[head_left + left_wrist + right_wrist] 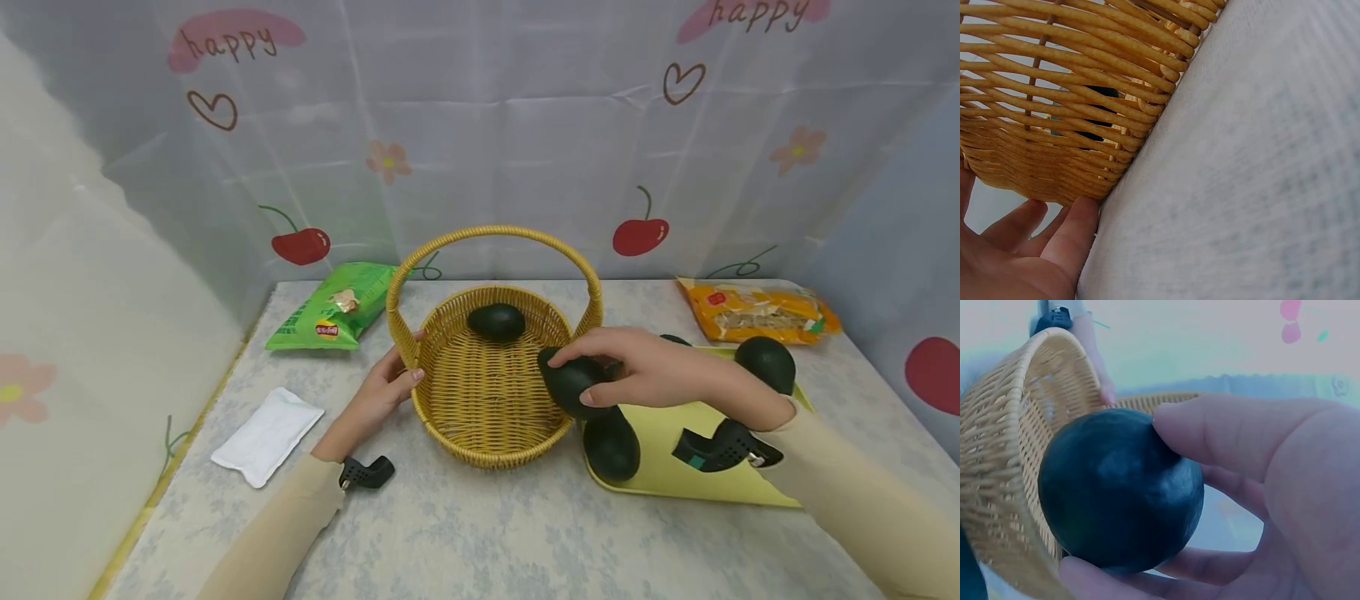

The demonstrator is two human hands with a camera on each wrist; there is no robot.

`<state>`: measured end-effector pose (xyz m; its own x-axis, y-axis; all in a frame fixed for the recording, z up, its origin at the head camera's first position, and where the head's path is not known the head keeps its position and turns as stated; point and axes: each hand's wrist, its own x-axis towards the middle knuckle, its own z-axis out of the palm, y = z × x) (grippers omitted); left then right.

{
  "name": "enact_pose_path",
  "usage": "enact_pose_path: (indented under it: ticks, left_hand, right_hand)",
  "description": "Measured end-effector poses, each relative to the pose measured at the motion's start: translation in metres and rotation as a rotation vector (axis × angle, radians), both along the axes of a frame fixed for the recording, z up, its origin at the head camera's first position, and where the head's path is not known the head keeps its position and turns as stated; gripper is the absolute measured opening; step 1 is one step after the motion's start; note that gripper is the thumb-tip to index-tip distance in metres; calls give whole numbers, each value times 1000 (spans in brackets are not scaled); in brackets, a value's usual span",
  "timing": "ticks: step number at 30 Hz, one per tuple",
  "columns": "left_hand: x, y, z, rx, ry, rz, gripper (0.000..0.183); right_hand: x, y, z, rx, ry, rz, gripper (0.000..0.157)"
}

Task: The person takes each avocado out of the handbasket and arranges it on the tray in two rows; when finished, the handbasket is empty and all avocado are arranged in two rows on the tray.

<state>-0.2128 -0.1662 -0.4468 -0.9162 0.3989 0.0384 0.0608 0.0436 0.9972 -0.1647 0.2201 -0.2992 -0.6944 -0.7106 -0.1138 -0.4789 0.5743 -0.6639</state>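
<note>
- We see 5 dark green, nearly black avocados (pixel 497 323).
- The basket (pixel 480 383) is golden-yellow, in a woven pattern.
- The tray (pixel 667 477) is plain pale yellow.
- We find blue-grey floral blotches on the whitish worktop (pixel 450 533).
- The bag (pixel 330 308) is bright green, the packet (pixel 761 315) orange, the pouch (pixel 267 436) plain white.
- We note beige sleeves (pixel 270 529).
- On the pale backdrop (pixel 495 167) we see red cherries (pixel 302 247), peach flowers (pixel 388 162), brown hearts (pixel 213 111) and brown "happy" lettering (pixel 229 42) over pink.

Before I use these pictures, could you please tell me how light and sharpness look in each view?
Head view: soft light, basket fairly sharp; left wrist view: basket weave readable, tablecloth blurred; right wrist view: bluish, hazy cast, pale sheen on the held avocado, backdrop washed out.
</note>
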Motion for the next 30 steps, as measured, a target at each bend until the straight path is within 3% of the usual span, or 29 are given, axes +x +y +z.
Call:
enact_pose_path:
  ticks: [7,12,15,21,30]
  left_hand:
    - [0,-1,0,-13,4,3,65]
    - [1,1,2,-5,-4,1,65]
    - [1,1,2,-3,-6,0,65]
    - [1,-1,1,7,-12,6,66]
    - [-1,-1,-1,8,-9,-3,67]
  right_hand:
    - [18,36,1,-92,-49,-24,42]
    - [29,59,-7,-124,-5,-53,44]
    - [34,74,-14,-123,53,-103,45]
    - [41,102,-32,-77,75,-241,47]
    - [52,136,-62,-80,59,-306,48]
